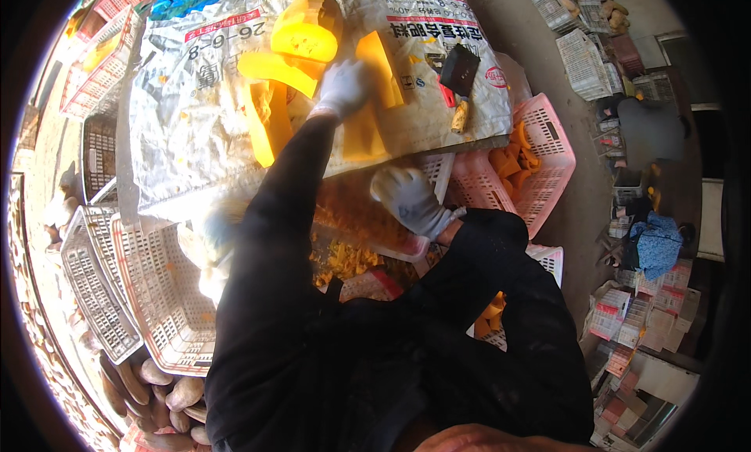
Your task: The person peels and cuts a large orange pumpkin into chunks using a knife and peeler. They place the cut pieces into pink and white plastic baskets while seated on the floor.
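Observation:
My left hand (345, 87), in a white glove and blurred, reaches over pieces of orange pumpkin flesh on a table covered with printed white sacks (176, 129). Its fingers are near a long pumpkin piece (378, 71); whether they grip it I cannot tell. A curved slice (278, 71) and a thick cut pumpkin chunk (305, 38) lie beyond it, and more pieces (267, 120) lie left of the wrist. My right hand (410, 200), also gloved, hangs below the table's near edge with fingers curled; its inner side is hidden. A black-bladed cleaver (460, 71) with a wooden handle rests at the right, on a red-handled tool (447, 93).
A pink crate (543, 153) of pumpkin pieces stands right of the table. Shreds and seeds (346, 261) lie below, between my legs. At the left are plastic crates (164, 293) and whole pumpkins (185, 393). People sit among crates at far right.

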`<state>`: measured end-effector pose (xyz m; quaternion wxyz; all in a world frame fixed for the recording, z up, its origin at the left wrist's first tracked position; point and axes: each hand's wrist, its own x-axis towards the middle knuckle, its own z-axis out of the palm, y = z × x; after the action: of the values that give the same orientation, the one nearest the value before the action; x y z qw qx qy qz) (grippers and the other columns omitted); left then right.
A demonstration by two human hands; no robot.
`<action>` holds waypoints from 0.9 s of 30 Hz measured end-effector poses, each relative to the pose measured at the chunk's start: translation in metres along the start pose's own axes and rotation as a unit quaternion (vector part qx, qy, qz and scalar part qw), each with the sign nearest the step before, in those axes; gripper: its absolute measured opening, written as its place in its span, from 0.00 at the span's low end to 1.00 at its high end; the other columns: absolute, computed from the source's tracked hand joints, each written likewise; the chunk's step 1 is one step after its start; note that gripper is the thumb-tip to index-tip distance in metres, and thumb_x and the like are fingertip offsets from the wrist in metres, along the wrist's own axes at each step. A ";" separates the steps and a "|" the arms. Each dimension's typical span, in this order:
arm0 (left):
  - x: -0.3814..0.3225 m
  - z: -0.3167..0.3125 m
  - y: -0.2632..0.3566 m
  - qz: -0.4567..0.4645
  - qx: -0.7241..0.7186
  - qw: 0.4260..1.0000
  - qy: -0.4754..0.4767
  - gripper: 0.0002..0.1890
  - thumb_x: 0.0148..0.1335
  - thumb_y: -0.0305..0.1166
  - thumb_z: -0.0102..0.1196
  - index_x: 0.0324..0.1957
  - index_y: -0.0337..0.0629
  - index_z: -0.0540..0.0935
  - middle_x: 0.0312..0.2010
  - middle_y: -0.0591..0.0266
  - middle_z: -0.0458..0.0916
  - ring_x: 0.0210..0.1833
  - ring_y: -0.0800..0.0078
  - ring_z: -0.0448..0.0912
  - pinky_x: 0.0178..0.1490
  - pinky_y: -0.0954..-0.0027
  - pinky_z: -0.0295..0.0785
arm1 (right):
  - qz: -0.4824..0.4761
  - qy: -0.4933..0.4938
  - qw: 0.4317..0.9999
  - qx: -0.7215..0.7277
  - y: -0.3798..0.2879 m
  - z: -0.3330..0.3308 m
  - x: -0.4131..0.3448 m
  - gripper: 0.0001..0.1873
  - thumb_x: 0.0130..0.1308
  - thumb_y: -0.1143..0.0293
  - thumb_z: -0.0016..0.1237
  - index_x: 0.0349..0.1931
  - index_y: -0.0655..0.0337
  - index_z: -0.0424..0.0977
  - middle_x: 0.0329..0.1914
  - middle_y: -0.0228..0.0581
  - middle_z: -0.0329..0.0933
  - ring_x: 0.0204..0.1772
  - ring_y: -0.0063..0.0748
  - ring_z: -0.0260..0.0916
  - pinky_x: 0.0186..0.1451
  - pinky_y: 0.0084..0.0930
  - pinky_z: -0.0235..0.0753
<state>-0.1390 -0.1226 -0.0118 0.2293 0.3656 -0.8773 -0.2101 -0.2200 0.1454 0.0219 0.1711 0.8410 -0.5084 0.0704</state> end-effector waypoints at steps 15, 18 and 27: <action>0.001 0.010 -0.011 0.024 0.009 1.000 0.006 0.13 0.68 0.39 0.53 0.48 0.46 0.82 0.47 0.48 0.81 0.52 0.44 0.77 0.58 0.49 0.71 | 0.492 0.138 0.807 0.298 -0.015 0.012 0.060 0.10 0.70 0.67 0.53 0.47 0.61 0.80 0.37 0.49 0.82 0.38 0.53 0.80 0.44 0.41 0.78; 0.002 0.011 -0.012 0.028 0.009 1.000 0.004 0.13 0.68 0.39 0.53 0.48 0.45 0.82 0.47 0.48 0.81 0.52 0.44 0.77 0.58 0.49 0.71 | 0.486 0.109 0.837 0.229 -0.021 0.011 0.066 0.09 0.70 0.68 0.53 0.46 0.62 0.79 0.37 0.50 0.81 0.40 0.53 0.79 0.44 0.42 0.77; 0.001 0.003 -0.006 0.012 0.007 1.000 -0.015 0.13 0.68 0.38 0.53 0.48 0.45 0.82 0.48 0.48 0.81 0.52 0.43 0.77 0.58 0.48 0.71 | 0.200 0.033 0.970 0.137 -0.061 -0.006 0.003 0.16 0.61 0.68 0.55 0.50 0.54 0.77 0.41 0.37 0.77 0.42 0.42 0.73 0.47 0.39 0.69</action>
<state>-0.1376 -0.1268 -0.0170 0.2158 0.3531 -0.8866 -0.2068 -0.1643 0.1708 0.0154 0.0536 0.7346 -0.6463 0.1996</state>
